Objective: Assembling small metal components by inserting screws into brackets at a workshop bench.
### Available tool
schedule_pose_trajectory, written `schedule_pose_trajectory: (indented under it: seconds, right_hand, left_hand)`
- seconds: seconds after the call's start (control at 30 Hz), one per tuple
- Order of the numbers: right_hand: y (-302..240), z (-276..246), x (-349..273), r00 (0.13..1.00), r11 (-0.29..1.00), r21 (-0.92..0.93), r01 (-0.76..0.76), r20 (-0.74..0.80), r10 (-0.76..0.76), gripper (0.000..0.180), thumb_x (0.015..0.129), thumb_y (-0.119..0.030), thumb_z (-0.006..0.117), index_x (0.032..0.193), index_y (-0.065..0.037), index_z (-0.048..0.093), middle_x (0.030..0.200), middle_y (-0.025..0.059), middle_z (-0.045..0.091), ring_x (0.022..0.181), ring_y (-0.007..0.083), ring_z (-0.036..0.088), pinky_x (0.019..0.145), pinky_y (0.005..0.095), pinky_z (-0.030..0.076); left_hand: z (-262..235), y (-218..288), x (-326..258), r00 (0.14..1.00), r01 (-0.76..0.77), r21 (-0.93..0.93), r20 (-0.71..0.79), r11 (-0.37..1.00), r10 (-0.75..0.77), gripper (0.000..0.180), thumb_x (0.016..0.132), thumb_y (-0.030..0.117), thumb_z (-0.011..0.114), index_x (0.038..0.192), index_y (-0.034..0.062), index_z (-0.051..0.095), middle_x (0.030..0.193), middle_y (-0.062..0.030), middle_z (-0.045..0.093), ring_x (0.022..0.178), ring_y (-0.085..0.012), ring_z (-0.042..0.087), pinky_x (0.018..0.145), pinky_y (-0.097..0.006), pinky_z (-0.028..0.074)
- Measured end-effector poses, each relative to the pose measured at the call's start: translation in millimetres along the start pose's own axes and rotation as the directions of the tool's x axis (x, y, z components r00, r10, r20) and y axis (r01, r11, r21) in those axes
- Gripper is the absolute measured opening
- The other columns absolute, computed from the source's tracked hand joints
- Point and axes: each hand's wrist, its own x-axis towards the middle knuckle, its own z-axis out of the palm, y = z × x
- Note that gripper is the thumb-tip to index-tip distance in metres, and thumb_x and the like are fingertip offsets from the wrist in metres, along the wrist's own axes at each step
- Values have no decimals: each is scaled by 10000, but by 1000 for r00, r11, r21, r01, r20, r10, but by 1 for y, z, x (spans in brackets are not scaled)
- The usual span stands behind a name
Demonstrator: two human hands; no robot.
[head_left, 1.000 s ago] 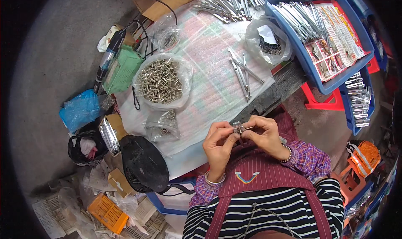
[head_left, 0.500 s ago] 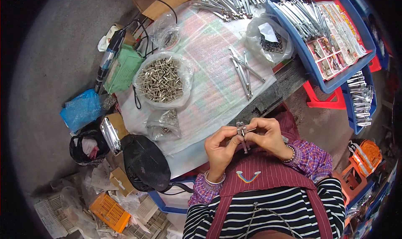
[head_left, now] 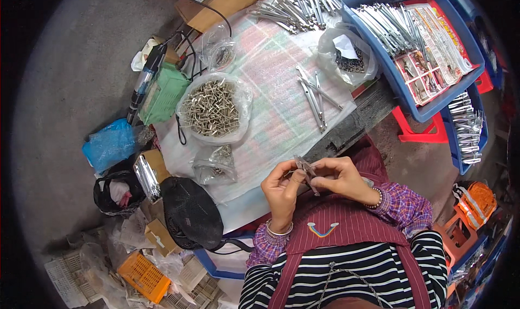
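Note:
My left hand (head_left: 281, 194) and my right hand (head_left: 342, 180) meet over my apron at the near table edge. Between their fingertips is a slim silvery metal part (head_left: 304, 167), tilted, its exact kind too small to tell. Both thumbs press against it and the fingers partly hide it. On the table beyond lie several slim metal strips (head_left: 313, 100), loosely crossed. Left of them stands an open clear bag of small metal pins (head_left: 211, 108), with a smaller clear bag of little parts (head_left: 215, 171) on its near side.
At the right a blue tray (head_left: 428, 112) holds metal strips and a sectioned box. Beside it sits a bag of small dark parts (head_left: 349, 62). More strips (head_left: 298, 8) pile at the back. A power screwdriver (head_left: 145, 81) and black mesh bag (head_left: 192, 214) are at the left.
The metal part has turned from nearly upright to a slant, its far end now leaning left. Both hands have shifted slightly left, fingers repositioned on it.

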Motion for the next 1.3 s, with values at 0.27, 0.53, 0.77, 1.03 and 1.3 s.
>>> schedule_pose_trajectory:
  seconds: [0.27, 0.53, 0.77, 1.03, 1.3]
  right_hand:
    - [8, -5, -4, 998, 998, -65, 1, 62, 3, 184, 836, -24, 603, 1001, 55, 591, 844, 55, 630, 753, 86, 602, 640, 216, 500]
    - [0, 3, -7, 991, 996, 44, -79, 107, 74, 159, 860, -25, 575, 1000, 51, 579, 823, 63, 628, 690, 84, 599, 593, 212, 487]
    - [5, 3, -6, 998, 992, -126, 6, 55, 1, 188, 849, -40, 590, 1008, 59, 583, 720, 53, 632, 631, 69, 594, 537, 205, 476]
    - [6, 3, -6, 992, 992, 33, -120, 50, 119, 191, 849, -38, 588, 1011, 64, 590, 720, 44, 637, 620, 63, 587, 543, 200, 474]
    - [7, 9, -9, 996, 994, 60, -91, 25, 90, 174, 846, -36, 597, 986, 67, 606, 749, 51, 641, 663, 65, 590, 562, 205, 481]
  left_hand:
    - [8, 9, 0, 990, 127, 29, 59, 992, -128, 157, 796, -44, 622, 950, -52, 592, 910, -62, 600, 817, -114, 595, 727, -228, 493]
    - [-9, 1, 4, 975, -191, 353, 176, 916, 135, 148, 721, -18, 683, 834, -47, 592, 773, -33, 561, 680, -79, 519, 607, -206, 416]
    - [-7, -3, 5, 994, -87, 258, 81, 962, 68, 124, 764, 49, 673, 752, -33, 581, 720, -32, 555, 621, -74, 490, 555, -216, 391]
    - [-1, 3, 2, 997, 3, 260, 75, 966, -23, 129, 789, 60, 679, 785, -40, 597, 749, -22, 566, 678, -61, 532, 581, -192, 420]
    - [-20, -8, -1, 997, -27, 392, 74, 920, -2, 146, 833, 84, 653, 771, -38, 604, 760, -14, 568, 659, -56, 523, 559, -199, 413]
